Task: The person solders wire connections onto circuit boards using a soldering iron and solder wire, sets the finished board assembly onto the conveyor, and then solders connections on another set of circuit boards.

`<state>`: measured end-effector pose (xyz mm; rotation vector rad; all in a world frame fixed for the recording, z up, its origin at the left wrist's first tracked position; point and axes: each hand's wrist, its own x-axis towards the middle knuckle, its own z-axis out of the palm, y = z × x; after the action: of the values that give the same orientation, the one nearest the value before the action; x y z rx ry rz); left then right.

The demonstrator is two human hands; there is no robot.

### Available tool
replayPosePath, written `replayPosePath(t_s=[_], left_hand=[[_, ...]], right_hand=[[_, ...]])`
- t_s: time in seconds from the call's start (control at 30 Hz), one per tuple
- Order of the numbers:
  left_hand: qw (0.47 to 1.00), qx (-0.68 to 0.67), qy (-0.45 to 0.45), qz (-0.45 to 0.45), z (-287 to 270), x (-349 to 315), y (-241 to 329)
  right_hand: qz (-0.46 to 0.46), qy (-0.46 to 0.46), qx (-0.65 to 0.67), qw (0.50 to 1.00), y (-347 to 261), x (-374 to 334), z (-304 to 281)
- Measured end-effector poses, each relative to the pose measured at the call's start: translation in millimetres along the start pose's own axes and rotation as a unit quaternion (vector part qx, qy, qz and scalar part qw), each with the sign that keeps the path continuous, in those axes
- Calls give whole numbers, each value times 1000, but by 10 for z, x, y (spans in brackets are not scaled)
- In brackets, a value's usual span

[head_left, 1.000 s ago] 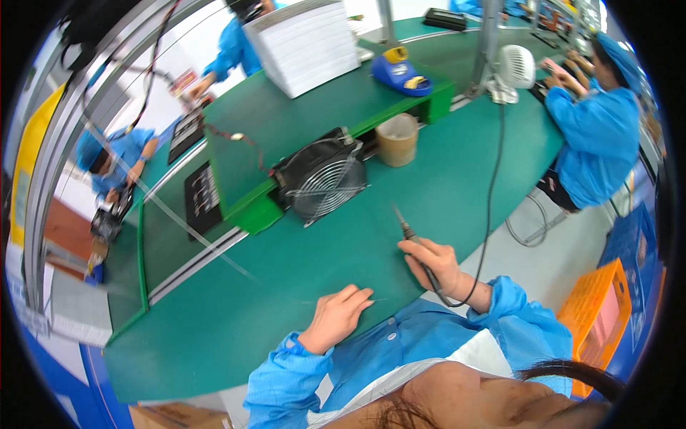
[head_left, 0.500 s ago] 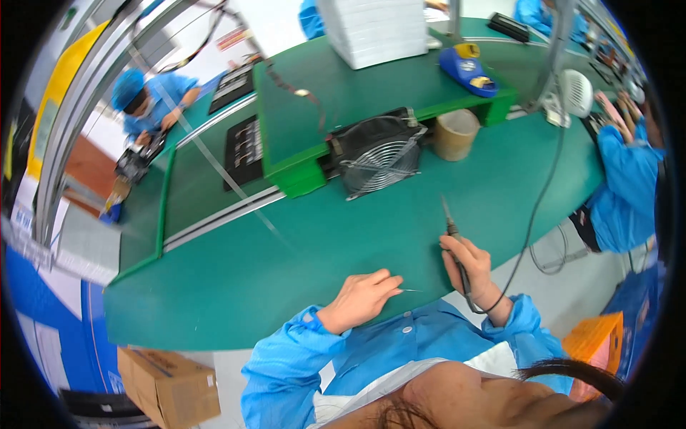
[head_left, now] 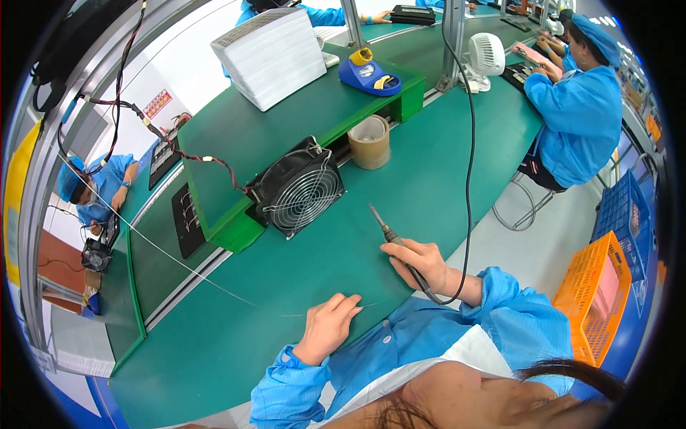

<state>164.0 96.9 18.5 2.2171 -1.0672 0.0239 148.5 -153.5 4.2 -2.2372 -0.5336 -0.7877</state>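
Fingers of the right hand (head_left: 423, 266), head view: closed round soldering iron (head_left: 389, 233), tip up-left over green bench (head_left: 286, 275). Left hand (head_left: 330, 325), near bench edge: fingertips pinched together on thin wire (head_left: 367, 306), short end out right. Black fan (head_left: 304, 193) beyond both hands, beside green shelf (head_left: 286, 114); tan round container (head_left: 370, 150) right of fan.

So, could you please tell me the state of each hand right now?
Left hand: closed, holding a thin wire.
Right hand: closed, holding a soldering iron.
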Motion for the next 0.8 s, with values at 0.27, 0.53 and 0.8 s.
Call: replayPosePath(t_s=[0.27,0.53,0.8], left_hand=[[1000,-1,5,-1,-5,16,20],[1000,-1,15,-2,-8,17,26],[1000,-2,15,-7,-10,-4,32]], right_hand=[[-6,3,4,1000,-3,18,-13],[-8,5,9,1000,-8,30,-9],[-7,3,14,1000,-9,31,-9]])
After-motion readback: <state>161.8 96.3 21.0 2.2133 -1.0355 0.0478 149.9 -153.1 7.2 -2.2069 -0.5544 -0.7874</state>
